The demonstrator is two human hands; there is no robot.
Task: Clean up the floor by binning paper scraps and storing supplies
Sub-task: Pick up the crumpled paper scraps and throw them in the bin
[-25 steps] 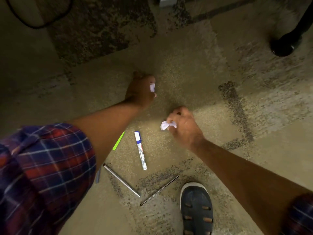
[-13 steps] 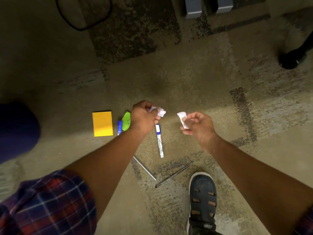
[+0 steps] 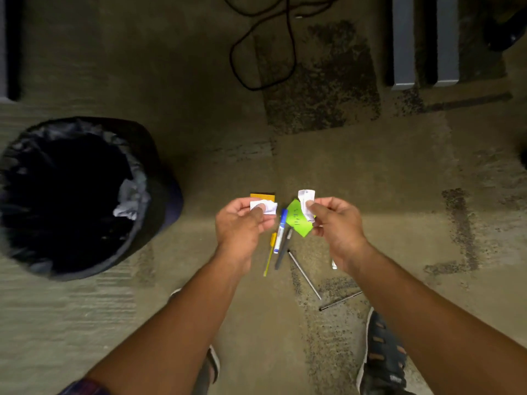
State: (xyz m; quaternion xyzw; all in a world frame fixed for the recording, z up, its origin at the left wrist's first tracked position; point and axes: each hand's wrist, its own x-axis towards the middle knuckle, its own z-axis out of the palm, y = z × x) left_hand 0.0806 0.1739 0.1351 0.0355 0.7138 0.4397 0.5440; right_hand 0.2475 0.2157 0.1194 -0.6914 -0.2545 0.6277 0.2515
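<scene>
My left hand (image 3: 242,223) pinches a crumpled white paper scrap (image 3: 269,208) above the carpet. My right hand (image 3: 336,223) pinches another white paper scrap (image 3: 306,199) between thumb and fingers. Below and between the hands lie a green sticky note (image 3: 296,222), a blue-capped marker (image 3: 281,230), a dark pen (image 3: 283,250) and a yellow pencil (image 3: 270,253). An orange sticky pad (image 3: 262,196) peeks out behind my left hand. A black-lined bin (image 3: 137,238) stands to the left with crumpled paper (image 3: 128,205) inside.
Two thin metal rods (image 3: 303,273) (image 3: 340,300) lie on the carpet near my right shoe (image 3: 382,357). A black cable (image 3: 262,44) loops at the top, and grey furniture legs (image 3: 425,41) stand at the upper right.
Both hands rose from the floor, each with a paper scrap. The view pulled back and swung left, and the bin came into sight.
</scene>
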